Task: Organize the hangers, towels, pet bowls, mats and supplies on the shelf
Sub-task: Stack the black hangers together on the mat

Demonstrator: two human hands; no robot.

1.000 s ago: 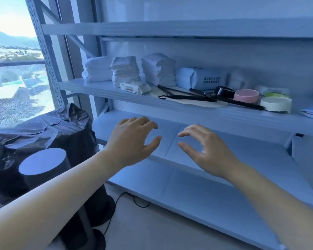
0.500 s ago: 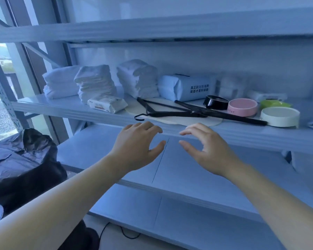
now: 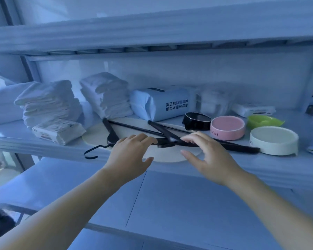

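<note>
Left hand (image 3: 130, 156) and right hand (image 3: 208, 159) both spread, holding nothing, fingertips at the crossed black hangers (image 3: 238, 149) on the round mat (image 3: 98, 135) on the shelf (image 3: 34, 147); likely light, stiff, hooks snag, so grip at the necks.

Crossed black hangers (image 3: 233, 147) at the fingertips (image 3: 150, 138), pink bowl (image 3: 227, 129) and cream bowl (image 3: 274, 141) close to their right, wipes pack (image 3: 59, 130) left, towel stacks (image 3: 49, 101) beyond, open air above.

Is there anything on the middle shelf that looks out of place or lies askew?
Yes. The black hangers lie crossed over each other in a loose heap on the round mat, and one hook sticks out past the front edge of the shelf.
</note>
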